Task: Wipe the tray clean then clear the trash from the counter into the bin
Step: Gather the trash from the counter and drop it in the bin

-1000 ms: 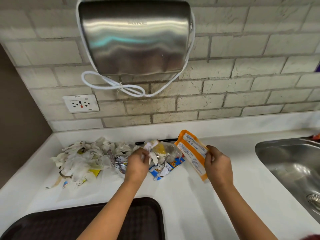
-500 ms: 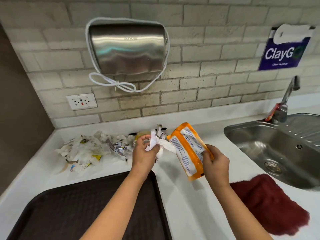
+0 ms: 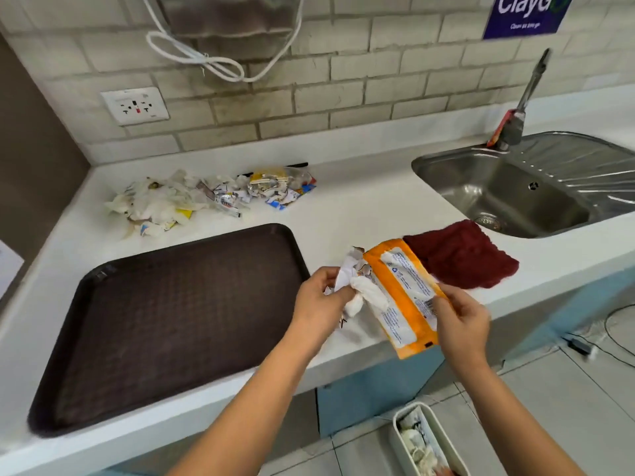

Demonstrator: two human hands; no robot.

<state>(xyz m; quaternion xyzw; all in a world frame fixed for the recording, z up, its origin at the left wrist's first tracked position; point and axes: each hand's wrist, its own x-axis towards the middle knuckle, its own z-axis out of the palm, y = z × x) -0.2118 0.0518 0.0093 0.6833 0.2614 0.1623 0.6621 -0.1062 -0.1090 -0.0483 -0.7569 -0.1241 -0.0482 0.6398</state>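
My left hand [image 3: 321, 298] grips a wad of crumpled white paper scraps [image 3: 357, 290] above the counter's front edge. Beside it my right hand [image 3: 460, 319] pinches the lower end of an orange wipes packet [image 3: 400, 297], held tilted. A dark brown tray [image 3: 165, 321] lies flat on the white counter [image 3: 360, 207] to the left of both hands. A pile of torn paper and wrappers [image 3: 206, 197] sits at the back of the counter by the wall. On the floor below stands a white bin [image 3: 424, 441] with some waste inside.
A dark red cloth [image 3: 464, 255] lies at the counter's front edge, right of the packet. A steel sink [image 3: 498, 194] with a tap [image 3: 519, 108] fills the right end. A wall socket [image 3: 135, 106] and a hand dryer's cord [image 3: 206, 60] hang above.
Both hands drew back from the rear of the counter to its front edge, carrying the paper wad and the orange packet. My view dropped, bringing the floor and bin into sight.
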